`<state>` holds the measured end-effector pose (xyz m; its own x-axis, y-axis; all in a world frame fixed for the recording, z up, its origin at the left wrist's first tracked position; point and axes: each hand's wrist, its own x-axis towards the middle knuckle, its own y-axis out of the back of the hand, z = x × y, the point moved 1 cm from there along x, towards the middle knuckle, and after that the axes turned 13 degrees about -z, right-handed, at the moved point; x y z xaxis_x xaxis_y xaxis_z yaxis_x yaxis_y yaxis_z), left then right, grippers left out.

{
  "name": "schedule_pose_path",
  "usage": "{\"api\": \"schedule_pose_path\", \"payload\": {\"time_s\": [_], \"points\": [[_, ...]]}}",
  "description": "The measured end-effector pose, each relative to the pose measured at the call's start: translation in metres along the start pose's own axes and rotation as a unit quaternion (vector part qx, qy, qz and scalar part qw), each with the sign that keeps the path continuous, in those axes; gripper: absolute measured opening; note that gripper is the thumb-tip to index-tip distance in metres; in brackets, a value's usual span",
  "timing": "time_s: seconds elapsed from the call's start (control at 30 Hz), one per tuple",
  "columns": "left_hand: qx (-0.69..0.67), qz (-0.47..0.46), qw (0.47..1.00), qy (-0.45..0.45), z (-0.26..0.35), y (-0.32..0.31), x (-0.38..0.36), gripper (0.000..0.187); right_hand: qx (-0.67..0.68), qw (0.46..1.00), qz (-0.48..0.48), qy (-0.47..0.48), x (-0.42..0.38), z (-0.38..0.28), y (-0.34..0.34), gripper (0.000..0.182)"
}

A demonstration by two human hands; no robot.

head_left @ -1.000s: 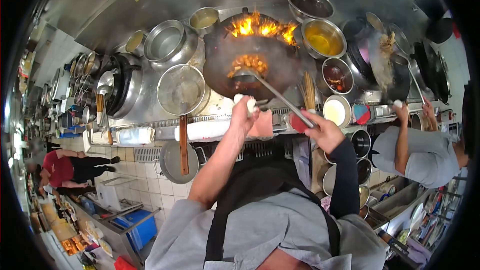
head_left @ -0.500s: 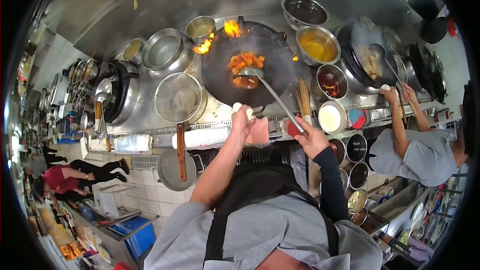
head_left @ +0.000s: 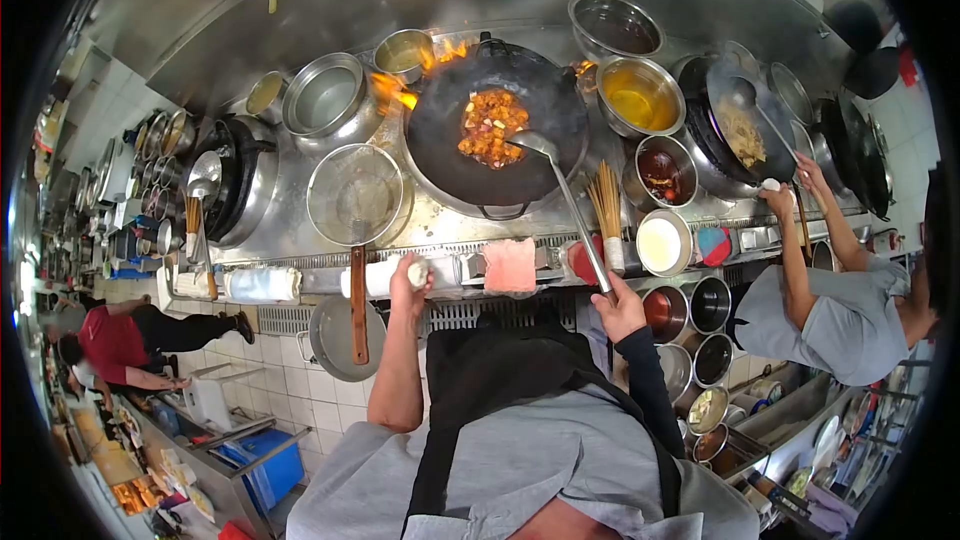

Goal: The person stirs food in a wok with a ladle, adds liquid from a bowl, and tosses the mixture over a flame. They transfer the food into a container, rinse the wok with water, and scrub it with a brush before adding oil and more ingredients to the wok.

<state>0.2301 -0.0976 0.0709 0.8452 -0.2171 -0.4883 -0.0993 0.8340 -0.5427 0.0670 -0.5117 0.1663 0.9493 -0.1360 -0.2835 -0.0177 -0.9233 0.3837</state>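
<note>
Reddish-orange diced food (head_left: 493,128) lies in the middle of a large black wok (head_left: 440,160) on the burner. A ladle (head_left: 575,210) slants over the wok's near-right side, its bowl at the right edge of the food. My right hand (head_left: 620,310) is closed round the end of its handle. My left hand (head_left: 406,290) grips a bunched white cloth (head_left: 418,274) over the stove's front edge, apart from the wok. Flames (head_left: 395,92) rise at the wok's far-left rim.
A wire strainer (head_left: 355,195) lies left of the wok, its wooden handle over the edge. Right of it stand a bamboo brush (head_left: 606,210), a bowl of yellow oil (head_left: 640,98) and a pot of white liquid (head_left: 663,243). A co-worker (head_left: 825,310) works at the right-hand wok.
My left hand with the cloth has left the wok's near handle and moved left and down. The ladle has shifted right, off the middle of the food. The wok's contents have spread flatter.
</note>
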Motion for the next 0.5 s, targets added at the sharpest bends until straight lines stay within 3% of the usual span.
{"api": "schedule_pose_path", "payload": {"time_s": [0.03, 0.13, 0.2, 0.23, 0.33, 0.47, 0.5], "points": [[0.024, 0.038, 0.999, -0.006, -0.010, 0.019, 0.005, 0.029, -0.034, 0.999, -0.007, -0.007, 0.001, -0.001, 0.001, 0.051], [-0.064, -0.009, 0.998, -0.005, -0.020, 0.045, 0.008, 0.035, -0.104, 0.994, -0.043, -0.008, 0.004, -0.024, 0.011, 0.046], [-0.044, -0.007, 0.999, 0.005, -0.023, 0.051, 0.013, 0.040, -0.103, 0.991, -0.079, 0.013, 0.006, -0.040, 0.019, 0.044], [-0.042, -0.007, 0.999, 0.005, -0.026, 0.054, 0.015, 0.039, -0.029, 0.993, -0.112, 0.018, 0.009, -0.023, 0.019, 0.041], [-0.039, -0.005, 0.999, 0.000, -0.026, 0.048, 0.010, 0.039, 0.016, 0.985, -0.168, -0.024, 0.003, -0.049, 0.026, 0.038], [-0.028, 0.000, 1.000, 0.003, -0.025, 0.045, 0.004, 0.038, -0.113, 0.976, -0.127, 0.135, 0.058, -0.047, 0.015, 0.029], [-0.027, -0.002, 1.000, 0.006, -0.025, 0.045, 0.005, 0.038, -0.147, 0.980, -0.109, 0.078, 0.075, -0.050, 0.009, 0.030]]}}
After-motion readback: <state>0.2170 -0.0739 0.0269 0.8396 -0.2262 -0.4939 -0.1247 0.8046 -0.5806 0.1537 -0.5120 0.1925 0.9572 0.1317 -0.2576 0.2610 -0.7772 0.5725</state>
